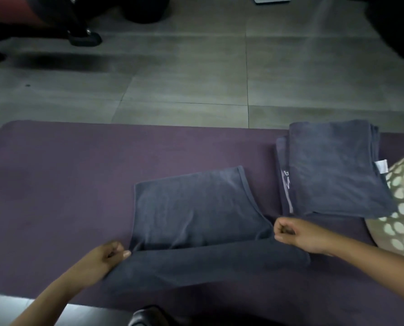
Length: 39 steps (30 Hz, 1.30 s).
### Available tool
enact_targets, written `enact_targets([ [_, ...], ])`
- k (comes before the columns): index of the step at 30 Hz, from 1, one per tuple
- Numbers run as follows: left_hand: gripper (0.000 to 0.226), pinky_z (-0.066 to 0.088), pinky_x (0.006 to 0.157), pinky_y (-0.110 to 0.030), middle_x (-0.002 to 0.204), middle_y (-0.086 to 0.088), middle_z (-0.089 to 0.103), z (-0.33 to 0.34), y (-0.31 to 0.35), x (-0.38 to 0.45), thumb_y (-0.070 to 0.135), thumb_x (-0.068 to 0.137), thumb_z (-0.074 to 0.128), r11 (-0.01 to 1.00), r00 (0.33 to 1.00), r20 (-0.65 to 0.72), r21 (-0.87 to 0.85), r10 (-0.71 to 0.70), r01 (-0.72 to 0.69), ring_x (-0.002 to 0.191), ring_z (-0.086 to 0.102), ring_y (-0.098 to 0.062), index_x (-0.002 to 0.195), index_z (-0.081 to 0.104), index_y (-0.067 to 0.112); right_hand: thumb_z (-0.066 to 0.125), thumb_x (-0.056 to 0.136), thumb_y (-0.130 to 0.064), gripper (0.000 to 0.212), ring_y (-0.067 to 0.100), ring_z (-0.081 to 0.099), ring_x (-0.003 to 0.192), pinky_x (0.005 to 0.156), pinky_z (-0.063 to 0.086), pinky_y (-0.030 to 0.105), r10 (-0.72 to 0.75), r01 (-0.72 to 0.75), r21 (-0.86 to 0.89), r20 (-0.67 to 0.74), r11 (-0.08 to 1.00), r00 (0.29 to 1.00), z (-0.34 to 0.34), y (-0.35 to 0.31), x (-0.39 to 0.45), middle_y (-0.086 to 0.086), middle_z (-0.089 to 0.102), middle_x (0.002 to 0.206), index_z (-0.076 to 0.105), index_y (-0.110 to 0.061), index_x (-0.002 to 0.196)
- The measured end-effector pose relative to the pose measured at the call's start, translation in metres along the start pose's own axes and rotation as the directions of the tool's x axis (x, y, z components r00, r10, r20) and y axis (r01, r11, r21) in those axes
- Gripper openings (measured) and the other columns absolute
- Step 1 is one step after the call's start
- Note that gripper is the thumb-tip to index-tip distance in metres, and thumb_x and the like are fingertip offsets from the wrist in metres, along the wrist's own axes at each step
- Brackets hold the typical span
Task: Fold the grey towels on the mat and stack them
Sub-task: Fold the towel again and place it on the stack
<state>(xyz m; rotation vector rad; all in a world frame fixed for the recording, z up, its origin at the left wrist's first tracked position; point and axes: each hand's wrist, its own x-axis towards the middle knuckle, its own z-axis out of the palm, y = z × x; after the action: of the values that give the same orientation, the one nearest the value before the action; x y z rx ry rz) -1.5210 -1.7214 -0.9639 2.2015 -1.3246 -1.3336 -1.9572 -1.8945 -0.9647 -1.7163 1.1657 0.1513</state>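
- Pinching the near-left corner of the upper layer of a grey towel (196, 222), the left hand (106, 255) has its fingers curled with the thumb tip against the cloth.
- Gripping the same layer at its near-right corner, the right hand (290, 234) is closed into a fist around the fabric, knuckles turned left.
- One towel lies between the two hands, partly folded: its upper layer stretches away from the hands toward the far side, and a lower layer spreads out nearer the person, reaching under both wrists.
- One purple mat (55, 184) carries that towel in its middle, and runs from the left edge of the view to the right.
- One stack of folded towels (332, 170) sits on the mat at the far right, just beyond the right hand but apart from it; several layers show at its edges, though their number cannot be counted, and one white tag (381, 166) sticks out on its right side.
- One pale spotted cushion (403, 208) lies at the right, touching the stack's right edge.
- Grey floor tiles (184, 78) stretch beyond the mat's far edge.
- Dark equipment (78, 24) stands on the tiles at the far left; what it is cannot be told.
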Motion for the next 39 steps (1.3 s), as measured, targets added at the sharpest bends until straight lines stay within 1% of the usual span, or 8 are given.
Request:
enact_targets([
  [3, 0.031, 0.031, 0.051, -0.018, 0.050, 0.008, 0.042, -0.009, -0.001, 0.010, 0.015, 0.093, 0.057, 1.000, 0.992, -0.127, -0.001, 0.016, -0.016, 0.047, 0.035, 0.000, 0.065, 0.047, 0.010, 0.062, 0.088, -0.019, 0.021, 0.005, 0.044, 0.065, 0.070, 0.043, 0.032, -0.063, 0.052, -0.086, -0.121, 0.995, 0.991, -0.006, -0.012, 0.018, -0.005, 0.052, 0.069, 0.049, -0.027, 0.074],
  [10, 0.019, 0.036, 0.051, -0.010, 0.061, -0.005, 0.058, -0.007, 0.003, 0.053, 0.011, 0.090, 0.061, 1.000, 0.923, -0.383, -0.026, -0.019, 0.010, 0.051, 0.048, -0.007, 0.072, 0.060, 0.006, 0.062, 0.087, -0.012, 0.020, 0.014, 0.050, 0.070, 0.066, 0.035, 0.024, -0.168, 0.111, -0.159, -0.414, 0.981, 0.895, -0.011, -0.044, 0.070, -0.008, 0.053, 0.072, 0.047, -0.022, 0.077],
  [14, 0.017, 0.040, 0.063, -0.029, 0.071, -0.005, 0.063, -0.022, 0.019, 0.098, 0.018, 0.091, 0.062, 0.998, 0.887, -0.460, -0.053, -0.040, 0.018, 0.066, 0.054, -0.018, 0.077, 0.064, 0.008, 0.059, 0.088, -0.009, 0.005, 0.018, 0.049, 0.075, 0.063, 0.027, 0.022, -0.177, 0.096, -0.182, -0.505, 0.978, 0.845, -0.030, -0.050, 0.119, 0.003, 0.057, 0.081, 0.056, -0.005, 0.089],
  [20, 0.031, 0.039, 0.061, -0.026, 0.064, -0.005, 0.054, -0.028, 0.035, 0.167, 0.025, 0.096, 0.053, 0.987, 0.885, -0.450, -0.153, -0.117, 0.053, 0.058, 0.047, -0.016, 0.072, 0.056, 0.006, 0.054, 0.092, -0.014, 0.006, 0.024, 0.057, 0.095, 0.072, 0.034, 0.023, 0.035, -0.043, -0.002, -0.536, 0.999, 0.843, -0.036, -0.048, 0.185, 0.005, 0.060, 0.095, 0.055, -0.009, 0.096],
  [22, 0.025, 0.044, 0.055, -0.025, 0.072, -0.010, 0.060, -0.017, 0.027, 0.181, 0.020, 0.096, 0.053, 0.965, 0.922, -0.347, -0.247, -0.173, 0.088, 0.064, 0.052, -0.021, 0.077, 0.062, 0.007, 0.058, 0.090, -0.020, 0.026, 0.026, 0.056, 0.107, 0.079, 0.037, 0.024, 0.128, -0.105, 0.073, -0.502, 0.992, 0.856, -0.027, -0.039, 0.193, 0.009, 0.061, 0.112, 0.052, -0.009, 0.113],
  [26, 0.015, 0.042, 0.077, -0.036, 0.096, -0.013, 0.062, 0.003, 0.015, 0.184, 0.015, 0.091, 0.061, 0.918, 0.866, -0.367, -0.327, -0.340, 0.222, 0.087, 0.055, -0.027, 0.097, 0.058, 0.002, 0.067, 0.084, -0.024, 0.060, 0.029, 0.050, 0.121, 0.095, 0.039, 0.031, 0.324, -0.247, 0.230, -0.408, 0.941, 0.854, -0.009, -0.028, 0.196, 0.011, 0.052, 0.132, 0.035, -0.005, 0.131],
  [33, 0.027, 0.044, 0.086, -0.044, 0.107, -0.026, 0.063, 0.005, 0.013, 0.182, 0.022, 0.093, 0.058, 0.896, 0.754, -0.493, -0.328, -0.434, 0.301, 0.101, 0.058, -0.042, 0.104, 0.057, -0.003, 0.056, 0.091, -0.019, 0.037, 0.036, 0.053, 0.115, 0.089, 0.042, 0.035, 0.359, -0.325, 0.158, -0.497, 0.933, 0.790, -0.007, -0.030, 0.196, 0.019, 0.055, 0.125, 0.043, -0.001, 0.120],
  [39, 0.077, 0.028, 0.108, -0.051, 0.145, -0.026, 0.029, 0.048, 0.025, 0.166, 0.023, 0.081, 0.070, 0.971, 0.844, -0.529, 0.140, -0.093, 0.194, 0.131, 0.031, -0.044, 0.145, 0.030, 0.006, 0.062, 0.086, -0.019, 0.069, 0.032, 0.057, 0.108, 0.079, 0.040, 0.027, 0.337, -0.287, 0.182, -0.394, 0.940, 0.855, 0.021, -0.024, 0.163, 0.010, 0.056, 0.116, 0.017, -0.008, 0.138],
])
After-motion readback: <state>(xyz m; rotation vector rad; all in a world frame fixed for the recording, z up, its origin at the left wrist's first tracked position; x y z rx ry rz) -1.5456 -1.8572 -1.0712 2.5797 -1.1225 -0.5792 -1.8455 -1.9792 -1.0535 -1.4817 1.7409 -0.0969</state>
